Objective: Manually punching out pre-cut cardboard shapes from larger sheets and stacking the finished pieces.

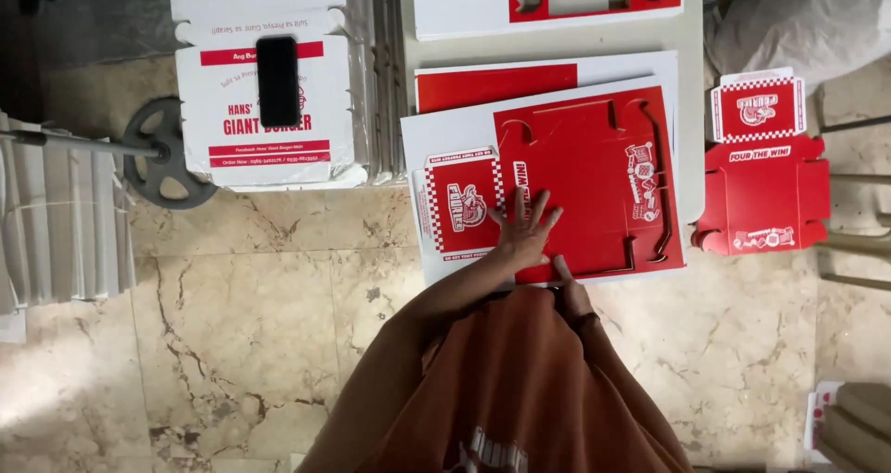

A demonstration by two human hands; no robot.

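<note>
On the table top (691, 27), at its near edge, lies the work piece — a flat red die-cut carton blank (594, 167) on top of a short stack of white-backed sheets (455, 129). I read the left hand (524, 227) as pressed flat on the blank, fingers spread, gripping nothing. The right hand (568, 283) sits at the blank's near edge with only one finger showing; I cannot tell whether it is pinching the edge or merely touching it.

Handling, as I judge it: thin printed board, light, stiff across the panel but ready to bend along its scored lines. The glossy red face looks slippery, so a flat palm holds it better than fingertips. The cut slots and narrow tabs along the far and right sides are the weak points. Best hold — the near straight edge or a broad panel, away from the tabs.

Packages and print, by place:
- Left of the table, a stack of white folded boxes (269, 92) with red bands and red lettering, a black phone (277, 80) lying on top.
- At the blank's left end, a red-and-white checkered panel with a round emblem.
- Right of the table, a half-formed red box (763, 194) with a checkered white flap.
- Far end of the table, another red-and-white cut sheet (557, 0).
- Far left, bundled white board (56, 222).
</note>
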